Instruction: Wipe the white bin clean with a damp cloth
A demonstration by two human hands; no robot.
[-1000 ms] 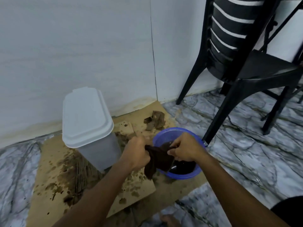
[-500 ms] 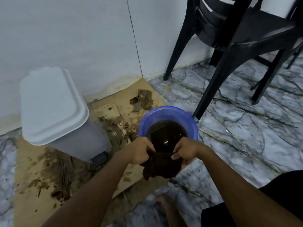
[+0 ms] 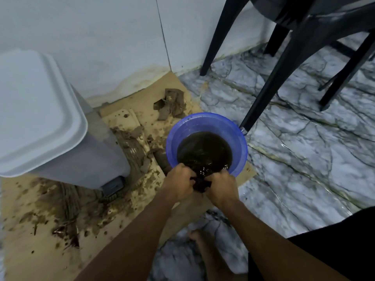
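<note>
Left hand point(image 3: 178, 182) and right hand point(image 3: 222, 188) clench a dark sodden cloth point(image 3: 199, 184) at the near rim of the round blue plastic basin point(image 3: 209, 117) (water murky brown). The white lidded plastic bin point(image 3: 40, 118) stands toward the far-left corner of the stained cardboard sheet point(image 3: 24, 250).

your left hand point(image 3: 179, 184) and right hand point(image 3: 221, 187) grip the dark cloth point(image 3: 200, 184) at the blue basin point(image 3: 239, 138) rim, over murky water. white bin point(image 3: 40, 110) stands left on stained cardboard point(image 3: 40, 250).
</note>
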